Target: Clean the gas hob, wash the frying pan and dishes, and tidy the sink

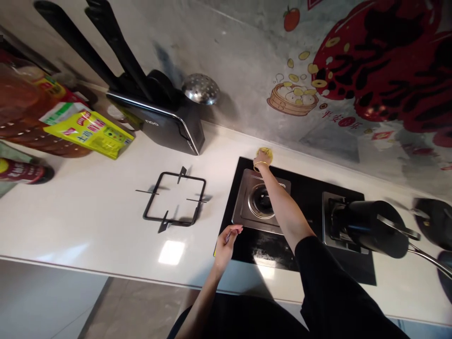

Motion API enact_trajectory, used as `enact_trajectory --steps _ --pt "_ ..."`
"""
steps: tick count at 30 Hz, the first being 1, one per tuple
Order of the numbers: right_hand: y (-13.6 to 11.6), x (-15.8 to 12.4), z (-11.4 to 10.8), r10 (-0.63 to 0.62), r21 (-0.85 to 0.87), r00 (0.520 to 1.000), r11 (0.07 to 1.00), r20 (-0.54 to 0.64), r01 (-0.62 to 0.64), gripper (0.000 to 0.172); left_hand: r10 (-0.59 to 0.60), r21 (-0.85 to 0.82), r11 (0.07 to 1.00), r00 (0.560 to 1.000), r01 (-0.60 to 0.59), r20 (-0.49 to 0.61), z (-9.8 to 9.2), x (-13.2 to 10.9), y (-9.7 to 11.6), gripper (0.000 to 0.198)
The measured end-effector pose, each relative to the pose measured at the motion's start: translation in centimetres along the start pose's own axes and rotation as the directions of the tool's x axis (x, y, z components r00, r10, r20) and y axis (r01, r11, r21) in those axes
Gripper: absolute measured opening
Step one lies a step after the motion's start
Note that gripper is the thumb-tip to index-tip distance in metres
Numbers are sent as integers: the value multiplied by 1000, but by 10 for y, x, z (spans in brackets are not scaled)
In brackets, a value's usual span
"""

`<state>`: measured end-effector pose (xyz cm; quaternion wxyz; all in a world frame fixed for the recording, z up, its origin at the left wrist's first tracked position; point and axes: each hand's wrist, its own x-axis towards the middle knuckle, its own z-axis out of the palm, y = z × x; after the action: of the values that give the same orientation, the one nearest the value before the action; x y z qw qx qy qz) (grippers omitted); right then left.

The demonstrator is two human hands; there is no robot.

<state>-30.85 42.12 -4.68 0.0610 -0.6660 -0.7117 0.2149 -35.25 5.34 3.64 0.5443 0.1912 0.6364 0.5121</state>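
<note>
A yellow cloth (267,152) is bunched under my right hand (262,158), which presses it down by the back edge of the black gas stove (303,188). My right arm stretches across the left burner (263,201), covering part of its steel drip tray (240,209). Near the stove's front left corner, my left hand (226,241) hovers with fingers curled toward the thumb. Whether anything small is inside that curl cannot be made out. The black pan support (145,207) from a burner lies on the white counter to the left.
A black pot (377,228) with a metal handle sits on the right burner. Behind the pan support stands a black knife and utensil holder (158,125) with a slotted ladle (201,88). At far left are a yellow seasoning pouch (92,132), a large oil bottle (21,113) and a dark sauce bottle (26,172).
</note>
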Motion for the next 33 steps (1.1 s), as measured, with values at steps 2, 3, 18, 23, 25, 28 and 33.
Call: enact_trajectory --steps 2,3,18,23,25,28,33 --pt "-31 -10 13 -100 74 995 992 7 100 49 -8 -1 1000 1000 8 -10 -6 -1 3 35" --pt "-46 -16 17 -147 115 989 983 12 145 49 -10 -1 1000 1000 10 -19 -10 -1 4 35" --pt "104 -72 -121 260 -219 965 943 15 -250 53 8 -36 999 1000 -8 2 -31 16 29 38" --pt "94 -72 -91 288 -258 948 934 134 -248 44 -10 -66 998 1000 11 14 -20 27 28 38" --pt "67 -67 -75 223 -238 960 955 168 -180 43 -5 -74 997 1000 7 18 -16 31 28 37" --pt "19 -60 -47 45 -207 978 978 205 -2 48 -2 -85 996 1000 3 14 -14 35 31 37" --pt "-58 -72 4 -192 -119 962 969 194 217 60 -13 -75 997 1000 11 -27 -18 37 36 39"
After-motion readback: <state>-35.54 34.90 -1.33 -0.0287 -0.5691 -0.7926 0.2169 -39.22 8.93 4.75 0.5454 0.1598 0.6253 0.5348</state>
